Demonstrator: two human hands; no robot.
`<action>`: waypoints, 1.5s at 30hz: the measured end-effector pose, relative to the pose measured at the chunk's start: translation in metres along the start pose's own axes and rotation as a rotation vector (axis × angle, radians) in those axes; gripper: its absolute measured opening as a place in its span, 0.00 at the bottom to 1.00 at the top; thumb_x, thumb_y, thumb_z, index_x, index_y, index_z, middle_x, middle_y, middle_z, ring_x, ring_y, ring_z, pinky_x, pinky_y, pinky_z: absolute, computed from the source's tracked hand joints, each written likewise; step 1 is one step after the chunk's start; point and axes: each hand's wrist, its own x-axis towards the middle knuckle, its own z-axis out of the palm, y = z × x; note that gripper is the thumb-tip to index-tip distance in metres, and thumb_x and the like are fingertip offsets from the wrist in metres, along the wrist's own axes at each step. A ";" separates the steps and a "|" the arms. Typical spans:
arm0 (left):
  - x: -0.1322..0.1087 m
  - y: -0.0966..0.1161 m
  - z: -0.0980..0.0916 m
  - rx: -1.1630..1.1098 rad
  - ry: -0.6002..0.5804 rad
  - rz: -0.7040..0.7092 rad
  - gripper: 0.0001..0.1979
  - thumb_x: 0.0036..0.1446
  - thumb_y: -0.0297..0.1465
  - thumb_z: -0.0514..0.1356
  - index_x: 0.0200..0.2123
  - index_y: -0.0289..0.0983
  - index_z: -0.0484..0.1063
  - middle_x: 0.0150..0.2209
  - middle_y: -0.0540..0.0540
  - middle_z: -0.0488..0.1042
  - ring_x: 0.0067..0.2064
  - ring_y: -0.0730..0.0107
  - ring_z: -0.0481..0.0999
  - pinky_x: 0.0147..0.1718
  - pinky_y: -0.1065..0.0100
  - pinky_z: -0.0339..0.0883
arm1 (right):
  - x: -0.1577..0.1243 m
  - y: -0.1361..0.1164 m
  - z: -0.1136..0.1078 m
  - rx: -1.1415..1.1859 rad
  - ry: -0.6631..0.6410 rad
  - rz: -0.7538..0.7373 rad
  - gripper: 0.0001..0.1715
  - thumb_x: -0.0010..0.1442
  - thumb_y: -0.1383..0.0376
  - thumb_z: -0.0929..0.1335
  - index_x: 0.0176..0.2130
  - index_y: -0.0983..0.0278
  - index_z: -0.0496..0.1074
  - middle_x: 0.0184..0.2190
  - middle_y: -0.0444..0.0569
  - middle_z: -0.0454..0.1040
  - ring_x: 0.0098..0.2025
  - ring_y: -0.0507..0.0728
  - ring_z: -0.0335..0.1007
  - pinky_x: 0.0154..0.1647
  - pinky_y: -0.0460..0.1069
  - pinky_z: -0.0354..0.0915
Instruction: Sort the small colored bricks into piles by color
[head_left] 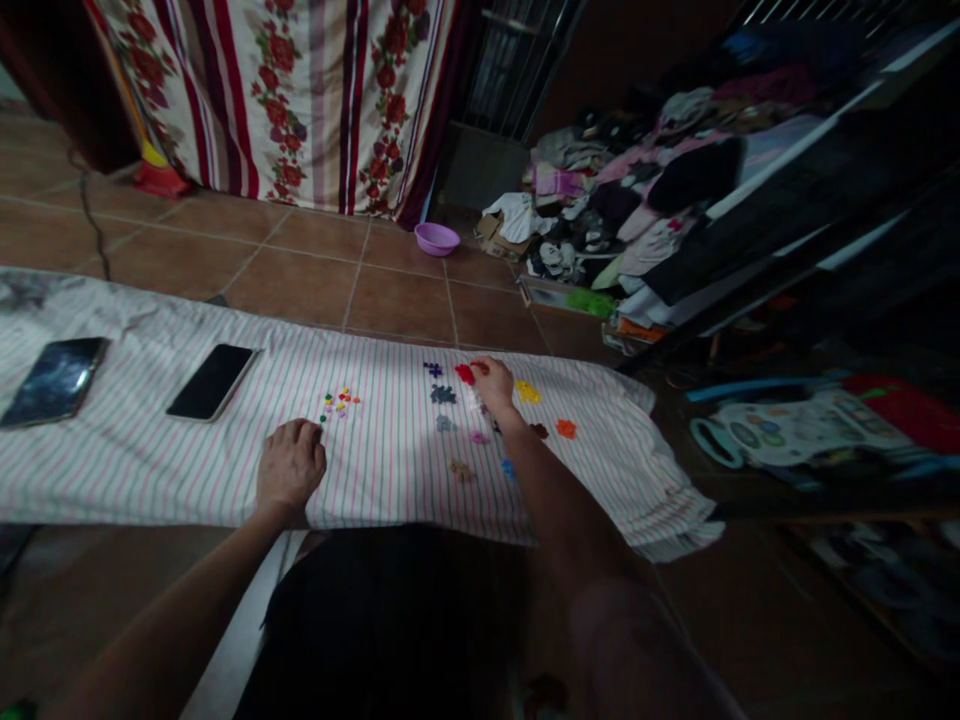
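My right hand (pixel 493 385) reaches over the striped cloth (pixel 382 450), its fingertips pinched together at the edge of a small red pile (pixel 465 373). Whether a piece is between them is too small to see. Around it lie small piles sorted by colour: purple (pixel 433 369), dark grey (pixel 442 394), light grey (pixel 445 424), pink (pixel 478 437), tan (pixel 461 470), yellow (pixel 527 391), orange (pixel 566 428) and blue (pixel 509 468). White and brown ones are partly covered by my wrist. My left hand (pixel 291 465) rests with curled fingers beside loose mixed-colour pieces (pixel 341 404); its fingertips are unclear.
A black-screened phone (pixel 213 382) and a dark tablet-like device (pixel 56 382) lie on the cloth at left. Beyond, a purple basin (pixel 436 238) stands on the tiled floor. A clothes heap (pixel 622 190) and dark furniture crowd the right side.
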 end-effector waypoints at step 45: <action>0.003 0.003 -0.002 -0.065 -0.075 -0.073 0.08 0.58 0.28 0.52 0.39 0.37 0.68 0.40 0.41 0.71 0.44 0.55 0.69 0.43 0.57 0.60 | -0.119 -0.129 0.121 0.173 -0.301 -0.231 0.17 0.59 0.69 0.63 0.45 0.60 0.76 0.40 0.49 0.72 0.40 0.54 0.70 0.45 0.47 0.67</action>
